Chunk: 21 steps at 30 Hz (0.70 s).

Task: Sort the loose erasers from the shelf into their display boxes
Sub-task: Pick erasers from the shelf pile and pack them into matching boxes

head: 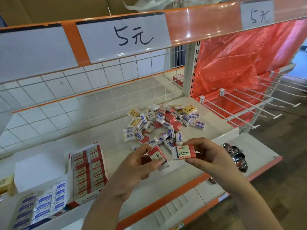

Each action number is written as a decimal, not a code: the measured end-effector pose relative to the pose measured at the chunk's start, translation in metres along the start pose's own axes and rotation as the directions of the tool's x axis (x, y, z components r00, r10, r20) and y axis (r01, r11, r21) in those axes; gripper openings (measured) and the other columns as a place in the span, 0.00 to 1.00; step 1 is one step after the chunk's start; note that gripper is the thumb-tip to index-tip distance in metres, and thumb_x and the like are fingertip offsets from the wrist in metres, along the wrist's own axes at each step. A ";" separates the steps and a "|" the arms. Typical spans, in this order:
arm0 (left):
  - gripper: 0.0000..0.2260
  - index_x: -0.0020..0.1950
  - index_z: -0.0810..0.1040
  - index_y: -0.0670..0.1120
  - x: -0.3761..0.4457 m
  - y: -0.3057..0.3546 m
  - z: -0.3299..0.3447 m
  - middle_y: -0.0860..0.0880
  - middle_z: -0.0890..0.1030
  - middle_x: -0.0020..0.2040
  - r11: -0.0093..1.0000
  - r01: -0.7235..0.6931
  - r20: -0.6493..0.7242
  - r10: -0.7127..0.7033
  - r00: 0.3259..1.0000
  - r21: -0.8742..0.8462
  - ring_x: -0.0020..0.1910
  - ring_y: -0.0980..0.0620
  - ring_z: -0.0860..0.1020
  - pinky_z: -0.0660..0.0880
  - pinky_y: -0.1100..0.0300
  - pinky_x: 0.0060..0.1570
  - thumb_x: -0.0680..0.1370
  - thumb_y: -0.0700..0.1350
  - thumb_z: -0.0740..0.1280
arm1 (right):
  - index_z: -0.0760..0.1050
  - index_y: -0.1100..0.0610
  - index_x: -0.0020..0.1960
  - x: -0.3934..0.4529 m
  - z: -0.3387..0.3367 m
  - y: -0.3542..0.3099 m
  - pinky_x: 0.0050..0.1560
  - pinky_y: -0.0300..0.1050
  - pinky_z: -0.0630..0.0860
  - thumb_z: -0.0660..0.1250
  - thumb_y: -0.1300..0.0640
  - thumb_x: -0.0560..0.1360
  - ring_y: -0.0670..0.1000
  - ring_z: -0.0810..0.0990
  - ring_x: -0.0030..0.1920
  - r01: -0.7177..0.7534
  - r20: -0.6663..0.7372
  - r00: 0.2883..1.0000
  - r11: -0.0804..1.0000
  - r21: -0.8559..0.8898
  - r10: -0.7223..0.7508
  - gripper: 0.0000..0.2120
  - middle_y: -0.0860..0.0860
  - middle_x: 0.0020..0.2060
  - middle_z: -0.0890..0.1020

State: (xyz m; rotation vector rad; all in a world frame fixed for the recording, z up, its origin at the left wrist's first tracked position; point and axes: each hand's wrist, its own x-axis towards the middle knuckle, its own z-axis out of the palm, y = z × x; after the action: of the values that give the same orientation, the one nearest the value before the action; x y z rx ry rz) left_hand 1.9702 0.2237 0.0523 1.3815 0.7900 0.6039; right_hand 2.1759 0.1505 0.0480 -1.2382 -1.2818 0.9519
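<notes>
A pile of loose erasers point(163, 123) in red, blue and yellow sleeves lies on the cream shelf point(103, 140). My left hand point(137, 165) grips a red-sleeved eraser point(157, 156) above the shelf's front part. My right hand point(211, 155) pinches another red 2B eraser point(183, 152) flat, label up, just right of the first. To the left stands a display box of red erasers point(88, 171), nearly full. A display box of blue erasers point(41, 205) sits at the lower left.
A white box point(38, 171) and a yellow box point(5, 182) stand at the far left. A wire grid point(83, 90) backs the shelf. White peg hooks point(240, 110) and red plastic sheeting point(240, 63) fill the right bay. Shiny metal items point(235, 155) lie at the shelf's right end.
</notes>
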 end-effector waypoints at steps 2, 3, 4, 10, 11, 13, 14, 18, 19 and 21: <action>0.10 0.47 0.82 0.53 0.000 0.000 0.001 0.43 0.76 0.41 1.000 0.021 0.033 -0.022 0.999 0.018 0.39 0.49 0.68 0.62 0.65 0.29 0.67 0.50 0.73 | 0.76 0.52 0.52 -0.001 0.000 0.002 0.48 0.35 0.78 0.69 0.55 0.63 0.43 0.81 0.52 -0.010 0.007 1.000 1.000 -0.001 0.010 0.17 0.40 0.48 0.83; 0.10 0.48 0.82 0.54 0.000 -0.002 0.001 0.41 0.77 0.43 0.999 0.034 0.028 -0.035 0.999 0.031 0.39 0.50 0.69 0.63 0.66 0.29 0.67 0.48 0.73 | 0.76 0.52 0.52 -0.001 0.000 0.003 0.49 0.36 0.78 0.70 0.55 0.64 0.44 0.81 0.52 -0.014 0.012 1.000 1.000 -0.003 0.014 0.17 0.41 0.48 0.83; 0.11 0.49 0.82 0.55 0.000 -0.002 0.002 0.40 0.78 0.44 0.998 0.046 0.017 -0.047 0.999 0.049 0.38 0.52 0.71 0.64 0.66 0.29 0.67 0.48 0.72 | 0.76 0.52 0.52 -0.001 0.000 0.004 0.49 0.37 0.78 0.70 0.55 0.64 0.45 0.81 0.52 -0.017 0.018 1.000 1.000 -0.006 0.017 0.16 0.42 0.48 0.83; 0.12 0.50 0.82 0.51 -0.005 0.001 0.003 0.50 0.83 0.42 0.990 0.051 0.001 -0.052 0.999 0.129 0.34 0.59 0.72 0.65 0.66 0.31 0.68 0.52 0.74 | 0.77 0.53 0.52 -0.002 0.001 0.009 0.51 0.39 0.79 0.70 0.54 0.64 0.47 0.81 0.53 -0.030 0.032 0.999 0.999 -0.011 0.031 0.17 0.44 0.48 0.83; 0.13 0.50 0.82 0.51 -0.005 0.001 0.003 0.51 0.83 0.42 0.989 0.055 -0.010 -0.054 0.999 0.137 0.35 0.58 0.72 0.65 0.65 0.32 0.68 0.52 0.72 | 0.77 0.54 0.52 -0.002 0.001 0.009 0.50 0.38 0.78 0.70 0.54 0.64 0.47 0.81 0.53 -0.030 0.032 0.999 1.000 -0.010 0.030 0.17 0.43 0.48 0.83; 0.11 0.51 0.81 0.50 -0.006 0.000 0.002 0.51 0.84 0.44 0.988 0.051 -0.024 -0.049 0.999 0.144 0.36 0.60 0.75 0.67 0.68 0.32 0.69 0.48 0.71 | 0.76 0.54 0.53 -0.002 0.001 0.009 0.50 0.38 0.78 0.70 0.55 0.64 0.46 0.81 0.53 -0.028 0.034 0.999 1.000 -0.008 0.028 0.17 0.43 0.48 0.83; 0.10 0.52 0.80 0.49 -0.007 -0.001 0.001 0.52 0.84 0.45 0.988 0.050 -0.027 -0.046 0.999 0.148 0.37 0.61 0.78 0.68 0.70 0.33 0.71 0.44 0.70 | 0.76 0.54 0.53 -0.001 0.002 0.009 0.50 0.38 0.78 0.70 0.55 0.64 0.46 0.81 0.53 -0.028 0.035 0.999 1.000 -0.007 0.028 0.17 0.43 0.48 0.83; 0.10 0.54 0.79 0.52 -0.009 -0.006 -0.006 0.52 0.84 0.48 0.961 0.063 -0.046 -0.053 0.998 0.269 0.49 0.54 0.81 0.74 0.68 0.42 0.74 0.44 0.70 | 0.76 0.53 0.52 0.003 0.004 0.010 0.51 0.39 0.79 0.70 0.55 0.63 0.46 0.81 0.54 -0.052 0.043 0.998 0.999 0.008 0.051 0.17 0.43 0.49 0.83; 0.10 0.54 0.80 0.53 -0.010 -0.007 -0.008 0.53 0.83 0.49 0.956 0.060 -0.049 -0.048 0.998 0.286 0.50 0.52 0.80 0.76 0.64 0.47 0.74 0.45 0.70 | 0.76 0.52 0.52 0.004 0.006 0.010 0.51 0.39 0.78 0.70 0.55 0.63 0.46 0.81 0.54 -0.055 0.049 0.997 0.998 0.008 0.055 0.17 0.43 0.49 0.83; 0.09 0.53 0.81 0.53 -0.012 -0.009 -0.013 0.53 0.83 0.48 0.949 0.058 -0.062 -0.041 0.997 0.308 0.50 0.50 0.80 0.75 0.57 0.53 0.74 0.46 0.71 | 0.76 0.53 0.52 0.007 0.011 0.009 0.49 0.37 0.78 0.70 0.56 0.63 0.45 0.81 0.53 -0.058 0.064 0.996 0.998 0.019 0.057 0.17 0.43 0.49 0.83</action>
State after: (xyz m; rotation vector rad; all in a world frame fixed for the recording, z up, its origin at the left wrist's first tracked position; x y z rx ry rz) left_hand 1.9522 0.2215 0.0452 1.6314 0.9925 0.4935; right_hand 2.1673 0.1604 0.0390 -1.2431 -1.2881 1.0511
